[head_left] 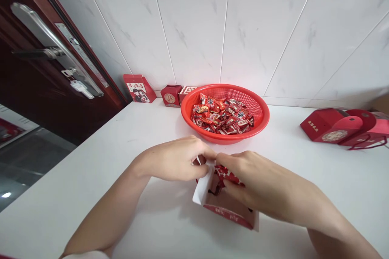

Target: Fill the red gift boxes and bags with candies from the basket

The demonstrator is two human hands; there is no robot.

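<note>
A small red gift box [229, 215] with pale inner walls rests, open at the top, on the white table in front of me. My left hand [179, 160] pinches the box's white flap [201, 189] on its left side, thumb and forefinger closed. Over the opening, my right hand [258, 184] has its fingers and thumb around a red patterned candy packet [226, 175]. Other contents deeper in the box are mostly hidden by that hand.
Beyond my hands stands a red plastic basket [263, 119] with many wrapped candies [223, 115]. Red boxes [139, 89] line the wall at left, and handled red boxes [332, 129] sit at right. A dark door [39, 85] adjoins the table's left edge.
</note>
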